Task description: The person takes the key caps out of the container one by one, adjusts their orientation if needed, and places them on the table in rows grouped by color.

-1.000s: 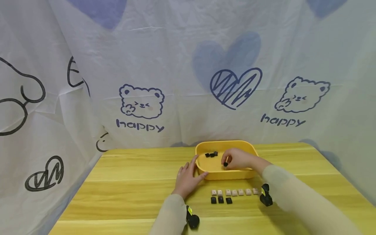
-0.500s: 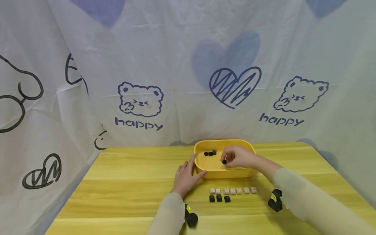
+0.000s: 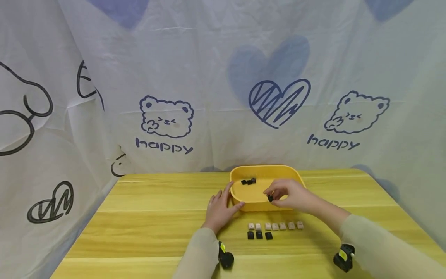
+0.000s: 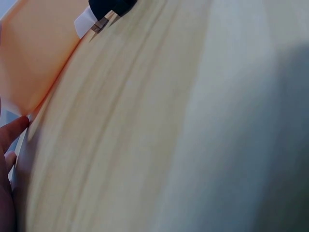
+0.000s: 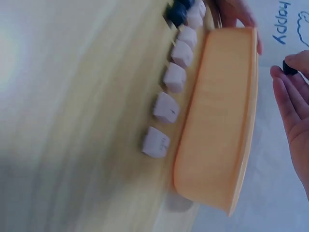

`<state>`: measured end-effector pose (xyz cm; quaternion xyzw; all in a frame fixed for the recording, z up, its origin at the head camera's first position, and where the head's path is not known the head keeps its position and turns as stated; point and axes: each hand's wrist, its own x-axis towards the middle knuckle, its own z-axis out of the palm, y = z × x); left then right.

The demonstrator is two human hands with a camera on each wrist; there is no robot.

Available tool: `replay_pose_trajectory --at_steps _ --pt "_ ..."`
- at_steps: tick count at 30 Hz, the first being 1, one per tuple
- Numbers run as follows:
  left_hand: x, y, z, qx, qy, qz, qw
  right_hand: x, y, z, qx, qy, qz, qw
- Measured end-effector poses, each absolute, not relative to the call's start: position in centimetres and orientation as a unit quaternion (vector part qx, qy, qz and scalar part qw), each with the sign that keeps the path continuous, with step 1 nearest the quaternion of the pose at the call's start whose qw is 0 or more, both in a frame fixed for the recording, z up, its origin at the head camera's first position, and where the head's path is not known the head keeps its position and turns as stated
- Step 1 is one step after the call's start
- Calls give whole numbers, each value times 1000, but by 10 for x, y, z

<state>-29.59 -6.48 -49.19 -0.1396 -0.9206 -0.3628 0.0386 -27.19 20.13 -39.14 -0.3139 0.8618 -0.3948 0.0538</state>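
Note:
My right hand (image 3: 290, 195) pinches a black keycap (image 3: 270, 198) between thumb and fingers, over the near rim of the yellow bin (image 3: 265, 206). In the right wrist view the same black keycap (image 5: 289, 68) shows at the fingertips, above the bin's edge. The left hand (image 3: 220, 212) rests with spread fingers against the bin's left side, its thumb at the near wall. Several black keycaps (image 3: 249, 182) lie inside the bin at the back left. In front of the bin runs a row of white keycaps (image 3: 275, 226), with three black keycaps (image 3: 259, 235) lined up nearer to me.
Everything sits on a yellow wood-grain table (image 3: 150, 224). Behind it hangs a pale printed cloth (image 3: 216, 97) that reaches the table's back edge. Each wrist carries a small black camera, such as the left wrist camera (image 3: 226, 259).
The right hand has lifted the black keycap from inside the bin and drawn it toward the near rim. The right forearm has shifted right; the left hand keeps its place on the bin.

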Motion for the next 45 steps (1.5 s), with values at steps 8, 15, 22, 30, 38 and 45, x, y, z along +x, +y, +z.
replay_pose_trajectory --at_steps 8,15,22,30,38,45 --pt "-294 -65 -490 -139 -921 -361 44 -252 205 -393 -312 853 -416 48" --pt "-294 -64 -491 -139 -920 -363 43 -236 215 -400 -274 855 -436 56" --pt "-292 -64 -490 -141 -918 -368 42 -224 219 -414 -277 863 -420 52" --pt "-292 -65 -489 -145 -921 -360 42 -219 217 -429 -265 875 -401 52" --pt "-293 -65 -489 -141 -921 -360 41 -212 208 -443 -250 887 -386 43" --pt "-292 -65 -489 -140 -922 -360 38 -206 200 -450 -234 895 -378 46"
